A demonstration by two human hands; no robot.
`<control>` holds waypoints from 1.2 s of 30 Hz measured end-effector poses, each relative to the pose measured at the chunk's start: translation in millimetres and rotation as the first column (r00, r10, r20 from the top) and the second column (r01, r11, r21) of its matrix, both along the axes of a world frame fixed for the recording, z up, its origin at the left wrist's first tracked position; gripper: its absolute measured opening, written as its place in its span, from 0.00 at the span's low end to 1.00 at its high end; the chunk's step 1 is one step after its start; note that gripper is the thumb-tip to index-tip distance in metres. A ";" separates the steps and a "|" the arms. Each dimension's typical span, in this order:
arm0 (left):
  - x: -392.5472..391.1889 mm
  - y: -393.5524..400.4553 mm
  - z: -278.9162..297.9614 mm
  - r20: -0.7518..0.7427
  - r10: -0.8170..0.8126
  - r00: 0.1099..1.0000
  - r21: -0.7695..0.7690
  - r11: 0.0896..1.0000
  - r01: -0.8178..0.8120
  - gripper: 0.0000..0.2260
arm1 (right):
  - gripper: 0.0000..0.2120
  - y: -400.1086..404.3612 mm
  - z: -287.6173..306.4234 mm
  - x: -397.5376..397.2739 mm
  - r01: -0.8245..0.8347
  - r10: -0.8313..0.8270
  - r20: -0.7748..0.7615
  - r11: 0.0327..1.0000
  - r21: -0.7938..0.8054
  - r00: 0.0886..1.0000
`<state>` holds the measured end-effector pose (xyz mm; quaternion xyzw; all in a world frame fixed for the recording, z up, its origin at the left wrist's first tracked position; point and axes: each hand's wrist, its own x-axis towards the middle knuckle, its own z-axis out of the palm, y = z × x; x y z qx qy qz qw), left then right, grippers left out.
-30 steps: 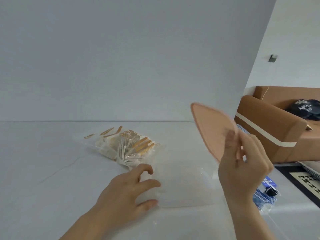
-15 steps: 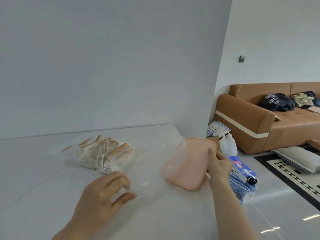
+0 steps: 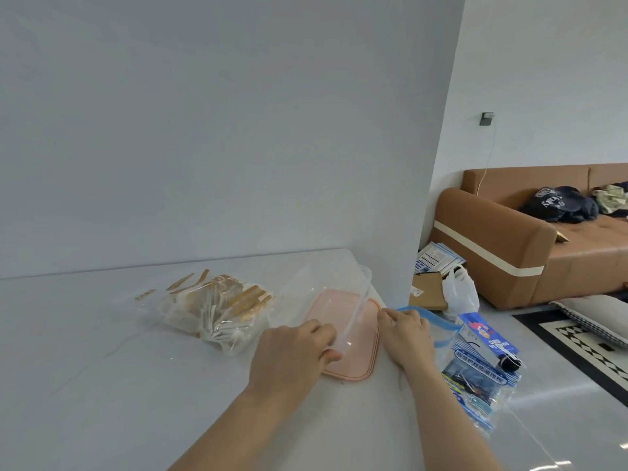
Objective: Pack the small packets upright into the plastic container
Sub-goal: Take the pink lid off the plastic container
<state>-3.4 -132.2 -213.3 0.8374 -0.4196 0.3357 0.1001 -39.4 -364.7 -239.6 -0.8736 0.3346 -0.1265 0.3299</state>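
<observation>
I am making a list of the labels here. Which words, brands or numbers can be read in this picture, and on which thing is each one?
Blue package past the table edge: a band of white Chinese characters, too blurred to read surely.
Blue-and-red box beside it: a cartoon picture and print, unreadable.
Dark garment on the sofa: white lettering, too distorted to read.
Printed leaflets on the floor: too small.
Bag of packets, pink lid: no legible text.

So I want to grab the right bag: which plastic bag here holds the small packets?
The clear bag lying on the table, left of the pink lid; gold and white packets show through it. The white bag sits on the floor by the sofa.
</observation>
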 end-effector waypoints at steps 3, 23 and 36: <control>-3.9 -14.8 -7.5 0.029 0.000 1.000 0.089 0.996 -0.002 0.14 | 0.18 -3.1 -2.1 0.7 -0.019 0.016 0.050 0.998 0.063 0.999; 63.6 96.0 31.5 -0.425 0.443 0.789 -0.056 0.858 -0.511 0.35 | 0.08 -2.9 -1.3 3.1 -0.035 0.031 0.079 0.998 0.051 0.996; 62.9 119.9 36.3 -0.540 0.443 0.716 0.236 0.896 -0.377 0.19 | 0.09 -1.6 -7.0 2.7 0.007 -0.008 0.184 1.000 0.006 0.983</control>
